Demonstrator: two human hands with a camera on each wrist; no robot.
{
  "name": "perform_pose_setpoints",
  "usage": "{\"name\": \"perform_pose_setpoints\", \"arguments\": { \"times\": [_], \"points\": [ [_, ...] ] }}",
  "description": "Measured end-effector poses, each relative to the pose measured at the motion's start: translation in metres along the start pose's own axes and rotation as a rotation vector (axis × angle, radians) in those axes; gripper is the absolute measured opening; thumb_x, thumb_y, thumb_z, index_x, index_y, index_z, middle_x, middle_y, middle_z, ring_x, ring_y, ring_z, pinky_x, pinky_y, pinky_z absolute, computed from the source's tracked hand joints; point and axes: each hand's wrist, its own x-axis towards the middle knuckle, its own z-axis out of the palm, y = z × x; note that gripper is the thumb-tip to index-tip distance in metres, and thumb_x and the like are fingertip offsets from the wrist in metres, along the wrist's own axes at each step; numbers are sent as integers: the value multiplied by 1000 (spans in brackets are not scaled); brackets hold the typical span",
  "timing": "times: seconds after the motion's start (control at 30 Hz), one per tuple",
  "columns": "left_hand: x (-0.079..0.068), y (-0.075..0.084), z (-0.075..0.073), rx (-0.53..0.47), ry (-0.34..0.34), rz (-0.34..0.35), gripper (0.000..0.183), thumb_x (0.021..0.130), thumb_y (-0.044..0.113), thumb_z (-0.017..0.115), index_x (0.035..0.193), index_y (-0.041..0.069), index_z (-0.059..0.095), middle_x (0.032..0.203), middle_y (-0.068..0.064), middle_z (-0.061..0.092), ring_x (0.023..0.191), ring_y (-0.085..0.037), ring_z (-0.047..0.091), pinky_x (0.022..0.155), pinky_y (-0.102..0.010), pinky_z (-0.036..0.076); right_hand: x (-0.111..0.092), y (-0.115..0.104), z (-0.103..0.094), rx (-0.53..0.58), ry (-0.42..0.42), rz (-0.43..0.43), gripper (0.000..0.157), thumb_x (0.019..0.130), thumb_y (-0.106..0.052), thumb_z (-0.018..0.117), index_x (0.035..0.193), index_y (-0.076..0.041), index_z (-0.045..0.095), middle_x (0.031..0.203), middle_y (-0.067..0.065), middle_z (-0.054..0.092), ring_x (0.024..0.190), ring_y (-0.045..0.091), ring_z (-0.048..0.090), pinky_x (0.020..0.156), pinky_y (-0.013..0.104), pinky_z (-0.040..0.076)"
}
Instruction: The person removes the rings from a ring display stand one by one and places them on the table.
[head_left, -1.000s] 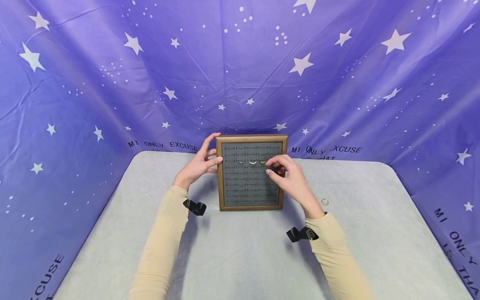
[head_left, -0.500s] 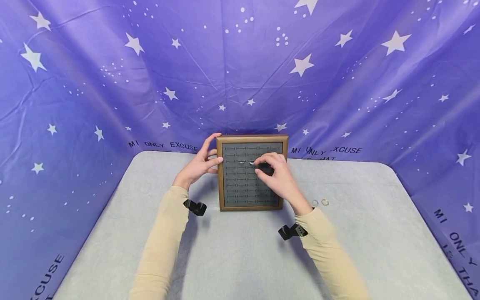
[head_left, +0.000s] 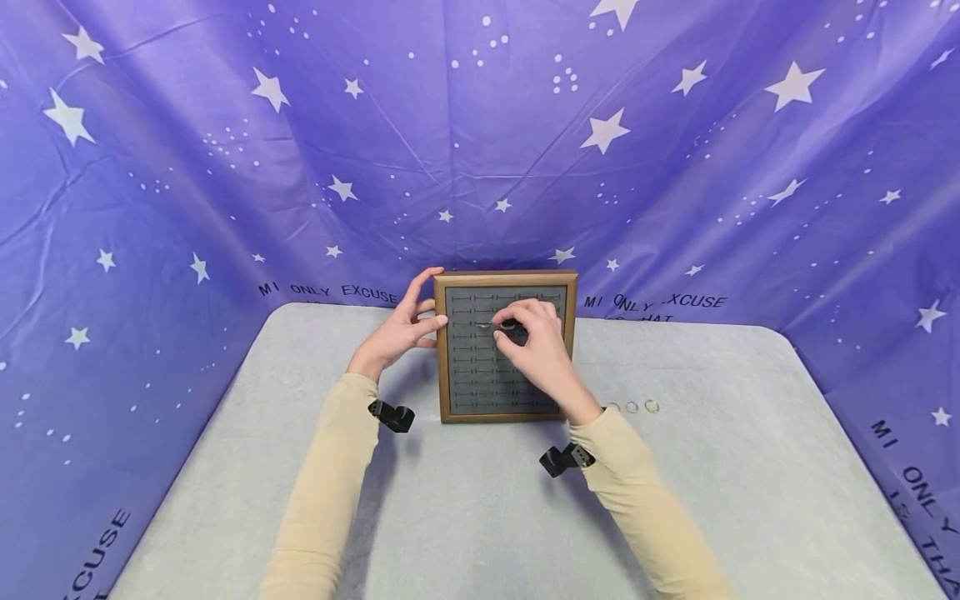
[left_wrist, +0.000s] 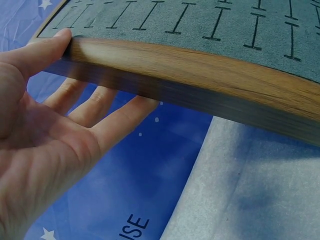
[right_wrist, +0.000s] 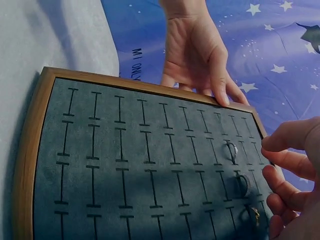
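Observation:
A ring display board (head_left: 480, 392), with a brown wooden frame and a dark grey slotted insert, stands tilted on the table. My left hand (head_left: 397, 333) grips its left edge, thumb on the front of the frame and the other fingers behind. Three rings sit in one row of slots: a silver ring (right_wrist: 231, 151), another silver ring (right_wrist: 245, 185) and a gold-coloured ring (right_wrist: 257, 216). Right in front of that row is my right hand (head_left: 542, 350), its thumb and forefinger bent and a little apart near the leftmost ring. No ring shows between them.
On the pale grey table (head_left: 465, 508), several rings lie right of the board, among them a gold-coloured ring (head_left: 652, 407) and a silver ring (head_left: 632, 407); the right sleeve partly covers one more. A purple star-patterned cloth (head_left: 450, 150) hangs close behind the board.
My right hand has moved left across the row of rings on the board. Its arm uncovers more rings on the table. The left hand and the board have stayed put.

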Motion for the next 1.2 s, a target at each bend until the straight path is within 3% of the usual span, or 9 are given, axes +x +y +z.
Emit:
{"name": "perform_pose_setpoints", "arguments": {
  "times": [0.27, 0.53, 0.97, 1.2],
  "points": [
    [1, -3, -1, -15, -7, -5, 78, 98, -3, 51, 154, 33, 11, 129, -26, 48, 95, -30, 62, 81, -57, 52, 4, 6, 16, -138, 57, -54, 10, 84, -4, 69, 91, -11, 70, 103, 8, 57, 104, 32, 41, 81, 50, 28],
    [0, -1, -1, -4, -3, 6, 76, 98, -1, 52, 153, 34, 13, 128, -25, 49, 96, -32, 63, 80, -55, 53, 4, 4, 23, -197, 56, -34, 7, 83, -8, 72, 89, -12, 72, 101, 7, 49, 103, 32, 37, 80, 50, 26],
    [0, -2, -2, -8, -2, 6, 76, 98, -1, 52, 154, 33, 12, 132, -25, 46, 98, -33, 62, 82, -54, 53, 7, -4, 32, -249, 74, 38, 7, 81, -13, 75, 81, -12, 68, 102, 7, 44, 104, 33, 34, 84, 52, 23],
    [1, -3, -1, -6, -1, 14, 76, 98, -1, 52, 154, 33, 13, 131, -25, 46, 97, -33, 63, 81, -55, 53, 6, -1, 32, -228, 76, 33, 9, 83, -11, 73, 78, -13, 65, 102, 7, 43, 105, 33, 33, 84, 51, 23]
  ]
}}
